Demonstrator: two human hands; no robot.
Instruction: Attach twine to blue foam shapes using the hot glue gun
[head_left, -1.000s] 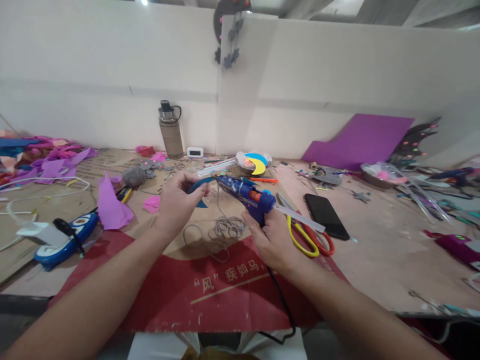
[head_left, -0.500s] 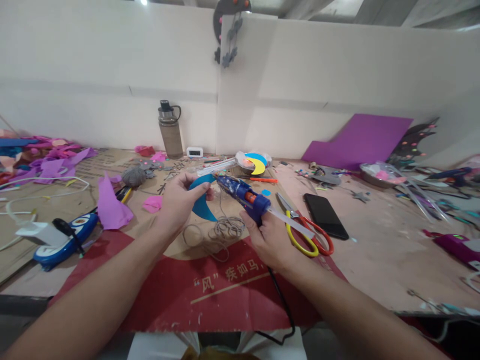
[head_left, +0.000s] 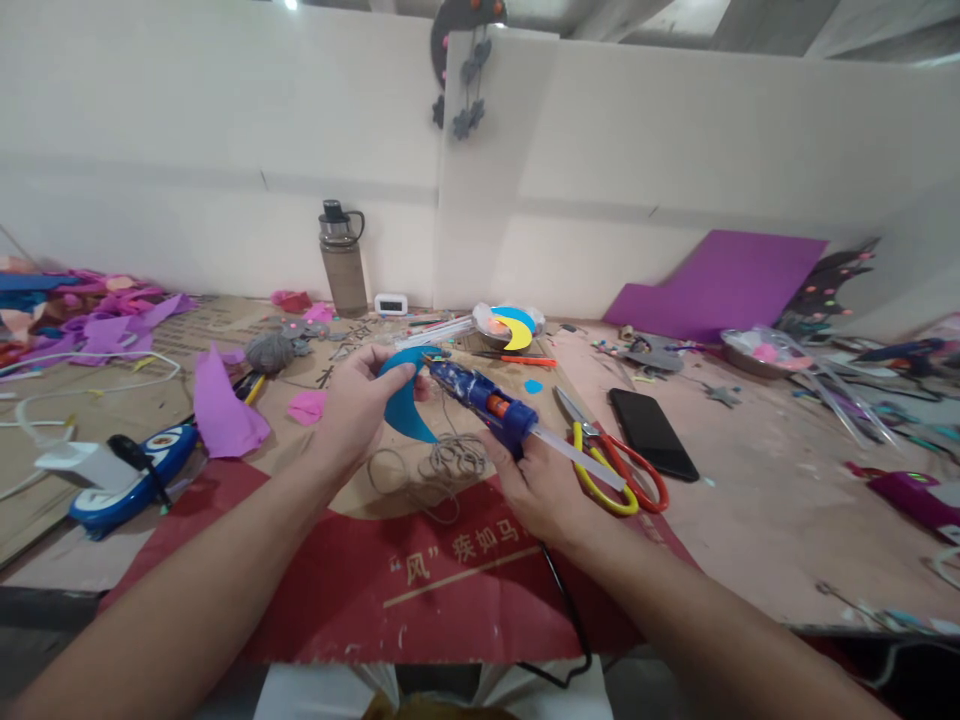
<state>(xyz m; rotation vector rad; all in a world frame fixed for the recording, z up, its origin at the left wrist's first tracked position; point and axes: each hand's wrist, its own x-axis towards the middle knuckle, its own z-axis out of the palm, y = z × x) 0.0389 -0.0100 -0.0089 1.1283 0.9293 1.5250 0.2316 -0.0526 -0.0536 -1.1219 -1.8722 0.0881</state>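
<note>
My left hand (head_left: 364, 390) pinches a blue felt crescent (head_left: 409, 408) between thumb and fingers, its lower tip pointing down to the right. Wrapped round the handle of a blue hot glue gun (head_left: 487, 400) is my right hand (head_left: 536, 480), with a clear glue stick (head_left: 577, 458) jutting from the gun's back. The gun's nozzle is at the crescent's upper edge; whether it touches I cannot tell. Below them, a loose tangle of grey cord (head_left: 454, 455) lies on the brown and red paper sheet (head_left: 315, 590).
Scissors (head_left: 604, 450) with red and yellow handles lie right of the glue gun, beside a black phone (head_left: 652, 432). Behind stand a bowl with blue and yellow crescents (head_left: 514, 330) and a water bottle (head_left: 343, 262). A blue power strip (head_left: 135, 485) lies left. The gun's black cord (head_left: 562, 600) hangs in front.
The glue gun's nozzle has shifted slightly along the crescent's upper edge, and the gun is tilted a little more. Both hands keep their holds.
</note>
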